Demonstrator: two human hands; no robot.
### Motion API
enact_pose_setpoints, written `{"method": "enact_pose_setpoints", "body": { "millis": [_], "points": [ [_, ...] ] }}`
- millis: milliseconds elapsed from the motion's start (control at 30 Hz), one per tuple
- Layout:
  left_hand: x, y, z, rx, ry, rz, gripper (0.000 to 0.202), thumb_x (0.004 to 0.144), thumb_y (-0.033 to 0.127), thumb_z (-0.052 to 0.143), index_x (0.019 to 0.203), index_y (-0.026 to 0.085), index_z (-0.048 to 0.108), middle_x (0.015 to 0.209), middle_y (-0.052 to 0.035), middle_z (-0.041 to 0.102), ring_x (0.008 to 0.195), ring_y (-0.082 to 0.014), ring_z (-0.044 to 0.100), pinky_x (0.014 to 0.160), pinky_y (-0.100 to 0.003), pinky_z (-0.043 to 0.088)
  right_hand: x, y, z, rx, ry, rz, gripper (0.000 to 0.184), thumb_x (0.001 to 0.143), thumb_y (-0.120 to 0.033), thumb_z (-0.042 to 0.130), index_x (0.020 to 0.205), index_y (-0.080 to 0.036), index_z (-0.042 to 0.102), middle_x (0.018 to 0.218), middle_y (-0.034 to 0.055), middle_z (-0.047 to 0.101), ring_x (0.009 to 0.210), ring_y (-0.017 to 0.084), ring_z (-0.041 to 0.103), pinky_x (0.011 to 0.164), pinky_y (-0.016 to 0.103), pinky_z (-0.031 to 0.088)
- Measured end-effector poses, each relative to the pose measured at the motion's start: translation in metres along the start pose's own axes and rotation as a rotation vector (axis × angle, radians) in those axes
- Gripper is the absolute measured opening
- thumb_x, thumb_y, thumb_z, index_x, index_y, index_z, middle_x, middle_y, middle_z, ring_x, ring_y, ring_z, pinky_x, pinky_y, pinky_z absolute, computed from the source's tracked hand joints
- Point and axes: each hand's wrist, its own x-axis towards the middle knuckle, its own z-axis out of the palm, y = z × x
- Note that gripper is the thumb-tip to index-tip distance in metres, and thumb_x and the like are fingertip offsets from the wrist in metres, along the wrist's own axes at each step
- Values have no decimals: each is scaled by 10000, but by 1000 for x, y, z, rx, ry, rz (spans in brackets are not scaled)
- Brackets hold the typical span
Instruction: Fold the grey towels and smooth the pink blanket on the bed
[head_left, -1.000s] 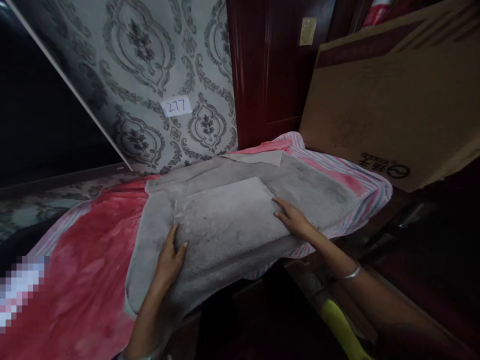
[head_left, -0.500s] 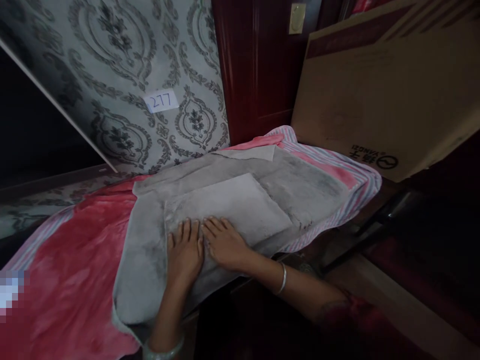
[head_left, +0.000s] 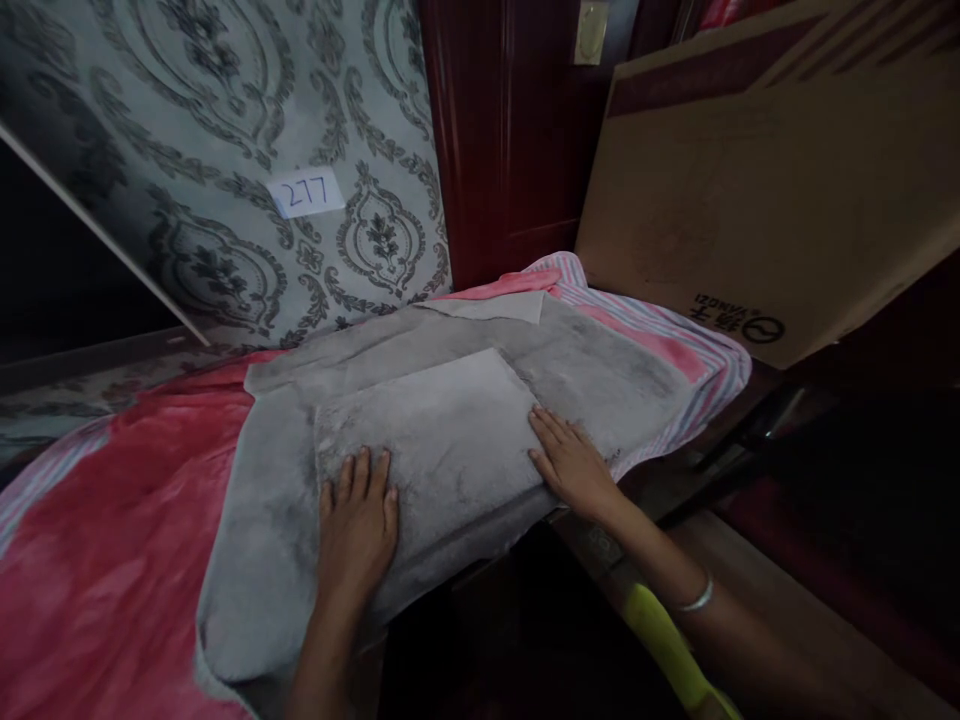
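A grey plush cloth (head_left: 600,370) lies spread over a pink blanket (head_left: 112,540) on a raised surface, with one part folded over into a lighter rectangle (head_left: 427,420). My left hand (head_left: 358,520) lies flat and open on the near left corner of that folded part. Flat on its right edge rests my right hand (head_left: 571,462), fingers stretched out. A silver bangle (head_left: 696,598) circles my right wrist. Neither hand holds anything.
A patterned wall with a paper label reading 277 (head_left: 306,192) stands behind. A dark red wooden door (head_left: 510,140) is at the back. A big cardboard box (head_left: 772,180) leans at the right. A yellow-green object (head_left: 667,650) shows below my right arm.
My right hand has slid from beside my left hand out to the right edge of the folded cloth. The left hand stayed near the left corner.
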Motion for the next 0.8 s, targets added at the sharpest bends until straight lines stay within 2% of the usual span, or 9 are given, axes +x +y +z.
{"method": "enact_pose_setpoints", "body": {
  "millis": [200,333,433,533,600,667,733,800],
  "points": [
    [-3,1,2,-73,15,-29,535,978,286,344,1484,160,465,1571,-157,400,1468,-340,340,1172,-609,286,-6,15,9,71,82,38,576,1014,-390,276,1519,-150,412,1544,138,443,1432,252,401,1173,525,298],
    [0,-7,-1,-159,-34,-24,523,966,282,393,1470,180,485,1575,-144,400,1477,-330,326,1178,-598,286,9,7,-8,80,41,29,554,1005,-415,320,1489,-188,467,1550,131,437,1451,288,366,1140,559,322],
    [12,-19,-12,-228,-42,-9,509,963,277,406,1448,165,511,1575,-157,397,1459,-308,368,1169,-554,331,34,-30,-28,122,-4,-98,551,1005,-380,337,1511,-186,437,1585,126,380,1478,266,316,1165,525,295],
    [32,-29,-21,-201,62,-38,511,974,267,371,1456,151,491,1575,-175,392,1463,-291,362,1169,-552,324,68,-90,-36,175,-84,-305,581,995,-352,371,1557,-203,351,1617,112,314,1491,235,286,1180,502,278],
    [43,-33,-20,-152,60,-69,531,973,287,376,1479,149,456,1586,-181,369,1492,-307,300,1168,-597,291,89,-128,-31,184,-117,-411,592,997,-350,376,1568,-203,322,1632,106,276,1504,231,253,1187,502,268],
    [49,-35,-11,-131,-17,-95,560,975,328,374,1503,149,418,1611,-178,318,1510,-328,243,1152,-623,295,105,-154,-18,177,-143,-472,588,999,-358,381,1559,-184,336,1640,102,246,1507,244,243,1189,504,271],
    [50,-37,1,-129,-67,-99,573,981,362,354,1516,163,401,1628,-165,280,1515,-336,224,1136,-614,327,114,-165,-3,165,-170,-505,581,997,-395,401,1537,-182,380,1632,89,263,1499,256,264,1192,494,277],
    [49,-41,13,-126,-58,-88,580,984,381,339,1522,170,395,1633,-161,271,1514,-337,225,1129,-591,350,118,-161,10,157,-179,-510,577,997,-439,406,1526,-208,408,1620,58,295,1498,245,266,1206,463,261]
  ]
}}
